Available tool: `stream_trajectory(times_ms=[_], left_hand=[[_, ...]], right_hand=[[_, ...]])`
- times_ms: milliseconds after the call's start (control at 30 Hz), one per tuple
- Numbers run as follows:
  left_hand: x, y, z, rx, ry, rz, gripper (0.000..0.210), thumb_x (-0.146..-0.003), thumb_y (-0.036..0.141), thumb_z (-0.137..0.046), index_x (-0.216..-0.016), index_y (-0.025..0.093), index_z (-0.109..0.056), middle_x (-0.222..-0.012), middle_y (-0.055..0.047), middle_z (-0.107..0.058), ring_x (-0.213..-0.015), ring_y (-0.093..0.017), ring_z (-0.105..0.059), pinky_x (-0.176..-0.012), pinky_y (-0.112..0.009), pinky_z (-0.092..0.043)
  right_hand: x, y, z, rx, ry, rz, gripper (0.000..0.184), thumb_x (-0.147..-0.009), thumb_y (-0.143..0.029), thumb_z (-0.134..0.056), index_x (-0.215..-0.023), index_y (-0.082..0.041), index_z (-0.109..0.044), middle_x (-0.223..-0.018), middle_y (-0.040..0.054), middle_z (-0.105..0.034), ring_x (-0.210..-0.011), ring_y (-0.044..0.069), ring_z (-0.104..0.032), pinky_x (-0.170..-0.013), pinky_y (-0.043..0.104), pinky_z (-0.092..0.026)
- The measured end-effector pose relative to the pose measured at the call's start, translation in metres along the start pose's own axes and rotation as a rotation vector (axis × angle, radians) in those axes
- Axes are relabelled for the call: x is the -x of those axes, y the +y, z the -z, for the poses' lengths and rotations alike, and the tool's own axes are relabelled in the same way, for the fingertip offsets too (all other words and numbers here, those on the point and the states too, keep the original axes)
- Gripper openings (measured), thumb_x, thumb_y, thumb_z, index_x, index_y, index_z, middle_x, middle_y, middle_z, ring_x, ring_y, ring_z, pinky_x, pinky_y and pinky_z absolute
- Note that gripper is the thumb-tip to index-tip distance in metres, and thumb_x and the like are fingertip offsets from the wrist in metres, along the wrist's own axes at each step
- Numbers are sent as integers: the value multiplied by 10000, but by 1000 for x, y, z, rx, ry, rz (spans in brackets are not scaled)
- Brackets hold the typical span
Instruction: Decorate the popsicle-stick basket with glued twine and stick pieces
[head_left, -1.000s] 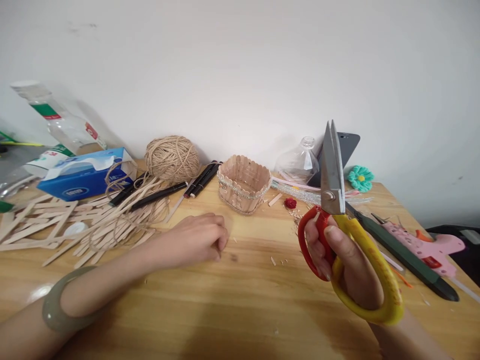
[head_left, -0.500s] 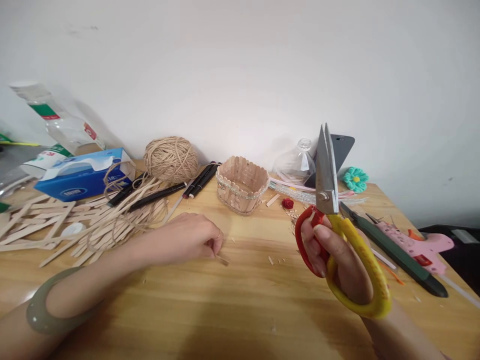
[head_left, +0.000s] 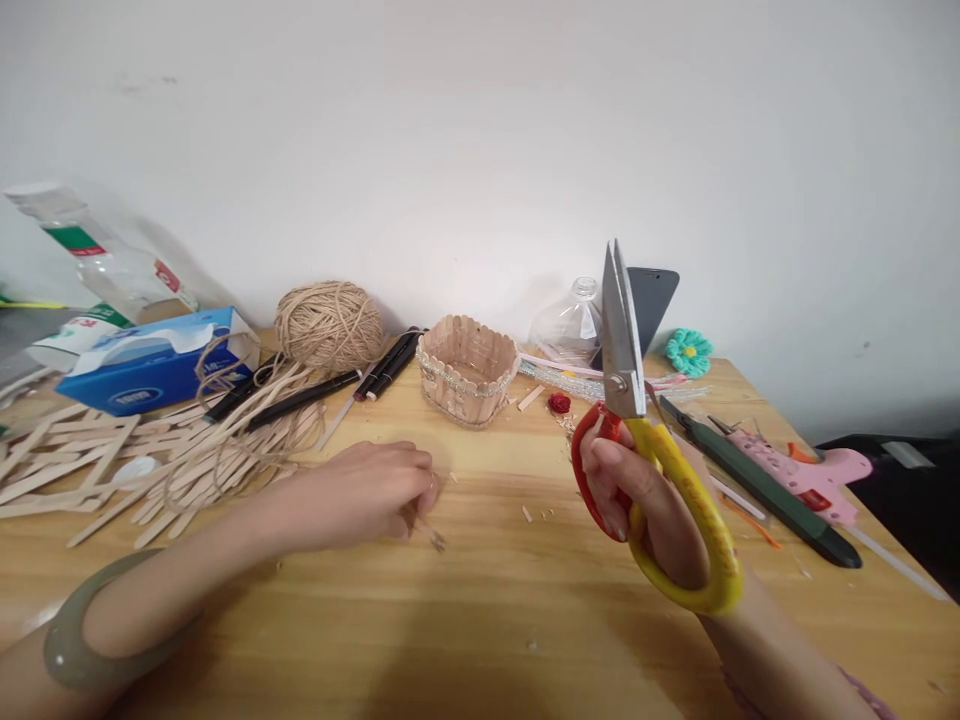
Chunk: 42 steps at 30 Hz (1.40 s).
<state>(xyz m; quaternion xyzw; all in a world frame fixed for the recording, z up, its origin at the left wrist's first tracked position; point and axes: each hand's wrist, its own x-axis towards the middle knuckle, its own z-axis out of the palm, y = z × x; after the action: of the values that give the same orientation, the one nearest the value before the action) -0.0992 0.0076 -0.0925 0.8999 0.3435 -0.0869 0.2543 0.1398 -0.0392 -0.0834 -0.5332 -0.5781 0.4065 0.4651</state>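
Note:
My right hand (head_left: pixel 649 490) is wrapped round the red and yellow handles of a pair of scissors (head_left: pixel 621 335). The metal blades point up, with a narrow gap between their tips. Over the table, my left hand (head_left: pixel 382 492) is closed, its fingertips pinched and pointing down. A small, thin brownish piece (head_left: pixel 435 540) sticks out below these fingertips, blurred, and its kind is hard to make out. Beyond both hands stands a small basket (head_left: pixel 469 385) built of rounded wooden sticks, with a glittery band around it. A red rose (head_left: pixel 559 403) lies to its right.
Left lie many wooden sticks (head_left: pixel 71 450), a twine ball (head_left: pixel 330 325), black markers (head_left: pixel 394 362) and a blue tissue pack (head_left: pixel 161 365). Right are a clear bottle (head_left: pixel 577 320), a phone (head_left: pixel 651 310), a teal flower (head_left: pixel 688 352), a dark green tool (head_left: pixel 772 490) and a pink glue gun (head_left: pixel 806 472).
The whole view has shifted slightly, moving most things left in the picture. My left hand has turned a little, its fingertips lower and more hidden. The scissors remain upright in my right hand.

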Motion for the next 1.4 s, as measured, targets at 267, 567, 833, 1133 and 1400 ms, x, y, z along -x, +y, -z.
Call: stream_trajectory(times_ms=[267, 567, 833, 1133, 1400], left_hand=[[-4, -6, -10, 5, 38, 2, 130, -740, 85, -549, -719, 203, -598, -756, 11, -635, -781, -170, -555, -669, -268, -360], [-2, 2, 2, -3, 16, 33, 123, -735, 237, -681, -840, 210, -621, -926, -17, -640, -948, -224, -568, -781, -298, -404], [1, 5, -3, -146, -25, -136, 122, -780, 92, -580, -782, 202, -633, -826, -13, -664, -839, -201, -616, -705, -275, -435], [-1, 13, -19, -374, 142, -60, 321, -779, -60, -370, -787, 134, -624, -758, -114, -670, -687, -244, -636, -610, -319, -442], [-8, 0, -9, 258, 195, -27, 115, -802, 159, -499, -848, 177, -603, -740, 1, -644, -673, -131, -601, -625, -225, -452]], right_hand=[[1, 3, -1, -36, 10, -25, 507, -767, -568, -561, -435, -239, -365, -330, -38, -361, -350, 108, -369, -315, 236, -250], [1, 9, -1, -85, 8, -59, 475, -756, -562, -594, -473, -233, -401, -327, -53, -375, -331, 95, -341, -322, 235, -247], [1, 13, 1, -107, 4, -66, 446, -768, -544, -600, -508, -226, -425, -334, -62, -392, -313, 86, -328, -321, 233, -237], [0, 13, -1, -66, 3, -66, 466, -783, -512, -584, -470, -226, -391, -333, -57, -383, -318, 85, -341, -321, 226, -254], [0, 0, -3, 31, -28, -93, 406, -761, -451, -563, -471, -237, -377, -320, -57, -371, -324, 94, -353, -314, 221, -276]])
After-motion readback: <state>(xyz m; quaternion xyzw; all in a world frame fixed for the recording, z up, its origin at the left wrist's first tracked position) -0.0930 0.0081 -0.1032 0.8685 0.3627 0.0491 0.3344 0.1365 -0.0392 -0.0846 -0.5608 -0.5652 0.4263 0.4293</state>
